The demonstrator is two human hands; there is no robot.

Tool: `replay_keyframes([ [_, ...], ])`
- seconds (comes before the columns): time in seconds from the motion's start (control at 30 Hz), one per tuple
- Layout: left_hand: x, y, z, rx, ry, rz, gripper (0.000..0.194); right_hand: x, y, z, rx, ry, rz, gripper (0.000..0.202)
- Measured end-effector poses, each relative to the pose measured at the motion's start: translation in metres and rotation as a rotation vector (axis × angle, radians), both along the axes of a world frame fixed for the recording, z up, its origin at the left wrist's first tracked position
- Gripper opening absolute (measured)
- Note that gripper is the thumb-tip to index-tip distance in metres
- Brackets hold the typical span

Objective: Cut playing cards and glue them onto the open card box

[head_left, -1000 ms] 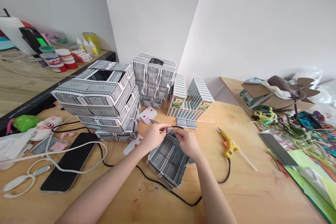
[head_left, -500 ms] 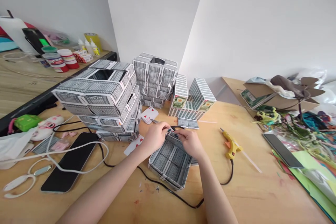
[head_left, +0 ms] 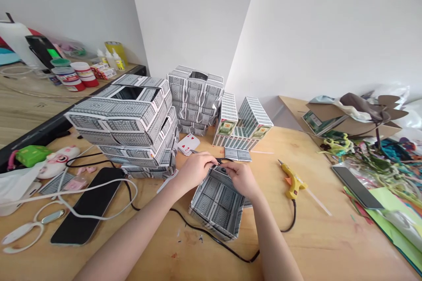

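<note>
An open box made of grey patterned playing cards rests on the wooden table. My left hand and my right hand meet at its far rim, fingers closed and pinching the edge of the box. Just behind the fingers lie dark-handled scissors, partly hidden. Beyond them is a small flat card panel. A heart playing card lies face up past my left hand. To the right rests a yellow glue gun with a black cord.
Stacked card boxes stand at the left, another card structure behind, and a green-and-white one beside it. A black phone and white cable lie left. A cardboard box and a dark phone are at the right.
The open box has shifted slightly right and nearer in the view. Both hands stay at its far rim, with the fingers slightly moved.
</note>
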State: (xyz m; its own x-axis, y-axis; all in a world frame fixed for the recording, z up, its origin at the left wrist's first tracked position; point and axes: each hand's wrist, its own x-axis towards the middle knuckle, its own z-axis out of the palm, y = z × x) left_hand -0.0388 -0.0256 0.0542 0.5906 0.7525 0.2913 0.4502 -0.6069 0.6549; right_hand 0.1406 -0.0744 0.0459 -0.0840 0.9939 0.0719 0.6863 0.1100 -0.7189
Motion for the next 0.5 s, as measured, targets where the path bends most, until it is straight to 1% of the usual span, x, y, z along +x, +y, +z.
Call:
replay_keyframes([
  [0.13, -0.003, 0.001, 0.004, 0.024, 0.048, -0.007, 0.022, 0.0, 0.0, 0.0, 0.001, -0.005, 0.003, 0.03],
  [0.27, -0.006, 0.0, 0.008, 0.006, 0.076, -0.012, 0.022, 0.001, 0.001, 0.0, 0.003, -0.01, -0.01, 0.029],
  [0.5, -0.006, -0.004, 0.012, 0.052, 0.129, -0.053, 0.025, 0.003, 0.003, -0.001, -0.005, -0.003, -0.016, 0.028],
])
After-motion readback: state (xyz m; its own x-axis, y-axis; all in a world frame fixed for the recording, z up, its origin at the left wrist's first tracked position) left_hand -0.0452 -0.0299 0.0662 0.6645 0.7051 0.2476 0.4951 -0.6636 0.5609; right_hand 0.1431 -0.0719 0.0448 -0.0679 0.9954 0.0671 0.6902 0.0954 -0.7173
